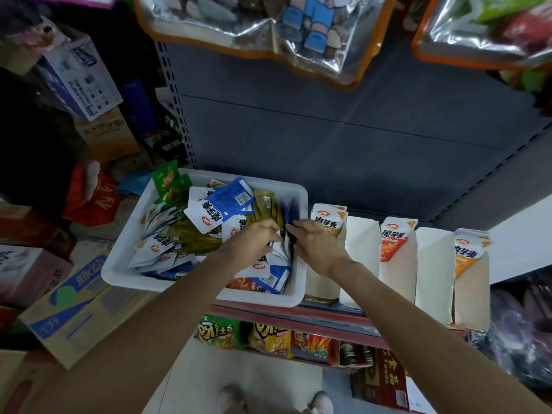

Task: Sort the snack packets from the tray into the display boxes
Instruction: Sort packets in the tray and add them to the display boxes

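Snack packets half hidden between 2 hands

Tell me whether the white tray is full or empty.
Fairly full: white tray holds a heap of snack packets covering its floor.

Dim, bluish indoor light; glare on the hanging foil bags; blurred, wide-angle-bent edges.

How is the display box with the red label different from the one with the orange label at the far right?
The red-label box stands in the middle of the row; the orange-label box ends it on the right. The red one's front panel shows red snack art, the orange one's shows orange. The orange box sits farther from the white tray. Both are upright, pale card, same brand lettering.
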